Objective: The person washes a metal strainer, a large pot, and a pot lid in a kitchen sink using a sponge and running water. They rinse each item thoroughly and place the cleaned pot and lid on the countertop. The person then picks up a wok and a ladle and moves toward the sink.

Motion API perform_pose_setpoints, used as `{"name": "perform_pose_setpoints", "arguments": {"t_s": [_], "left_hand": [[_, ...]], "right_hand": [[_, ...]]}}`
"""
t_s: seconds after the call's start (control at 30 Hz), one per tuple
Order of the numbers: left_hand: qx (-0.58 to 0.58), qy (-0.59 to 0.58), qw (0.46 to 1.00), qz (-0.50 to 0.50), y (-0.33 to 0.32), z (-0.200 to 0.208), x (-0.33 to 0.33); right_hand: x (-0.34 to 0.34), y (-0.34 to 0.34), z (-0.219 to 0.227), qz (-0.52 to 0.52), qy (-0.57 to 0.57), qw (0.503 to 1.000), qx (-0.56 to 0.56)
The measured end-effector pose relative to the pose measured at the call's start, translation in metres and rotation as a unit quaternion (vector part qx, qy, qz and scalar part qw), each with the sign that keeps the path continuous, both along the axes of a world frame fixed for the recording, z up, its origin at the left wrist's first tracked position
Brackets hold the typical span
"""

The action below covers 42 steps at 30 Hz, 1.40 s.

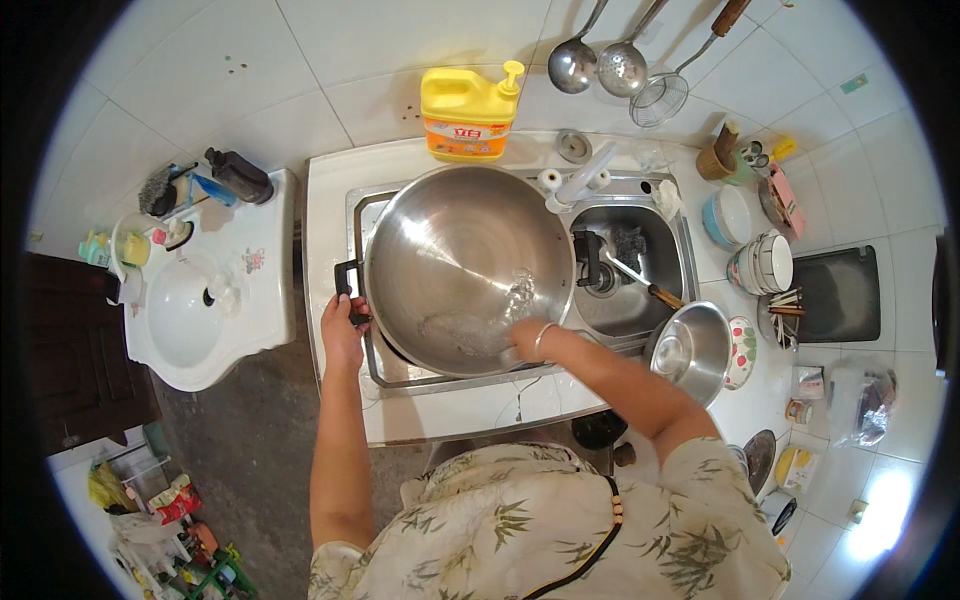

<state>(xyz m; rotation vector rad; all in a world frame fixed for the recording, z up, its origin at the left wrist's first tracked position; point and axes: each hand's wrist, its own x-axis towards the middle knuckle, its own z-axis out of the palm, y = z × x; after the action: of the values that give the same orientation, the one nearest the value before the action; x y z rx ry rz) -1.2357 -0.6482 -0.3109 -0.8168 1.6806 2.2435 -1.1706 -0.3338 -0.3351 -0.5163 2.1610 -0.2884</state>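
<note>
A wide steel wok (480, 230) with two black handles rests over the left side of the steel sink (690, 235), tilted to show its inside. My left hand (343, 325) is closed round the wok's left handle (345, 280). Inside the near right wall of the wok is my right hand (528, 340), its fingers curled; whatever they hold is blurred and hidden. Water or suds streak the wok's bottom close to that hand. The far handle (588, 258) hangs over the right basin, where a wooden-handled tool (665, 297) lies.
Behind the wok stands a yellow pump jug (468, 125), with a white faucet (580, 185) beside it. At right are a steel basin (690, 350) and stacked bowls (765, 265). Ladles (573, 65) hang on the wall. A white washbasin (270, 310) is at left.
</note>
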Motion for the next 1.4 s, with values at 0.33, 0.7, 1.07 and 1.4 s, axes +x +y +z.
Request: {"name": "perform_pose_setpoints", "arguments": {"t_s": [0.33,0.7,1.07,1.4], "left_hand": [[-0.017,0.013,1.0,0.009,0.005,0.002,0.005],[-0.06,0.003,0.998,0.009,0.012,0.007,0.006],[0.022,0.002,1.0,-0.014,-0.005,0.0,0.009],[-0.041,-0.007,0.999,-0.007,-0.001,0.007,0.009]], "right_hand": [[-0.017,0.033,-0.008,0.142,0.085,0.961,0.222],[-0.12,-0.185,0.001,-0.395,0.057,0.876,-0.271],[-0.097,0.019,-0.07,-0.872,-0.019,0.182,-0.455],[0.011,0.02,0.016,-0.462,0.292,0.831,-0.103]]}}
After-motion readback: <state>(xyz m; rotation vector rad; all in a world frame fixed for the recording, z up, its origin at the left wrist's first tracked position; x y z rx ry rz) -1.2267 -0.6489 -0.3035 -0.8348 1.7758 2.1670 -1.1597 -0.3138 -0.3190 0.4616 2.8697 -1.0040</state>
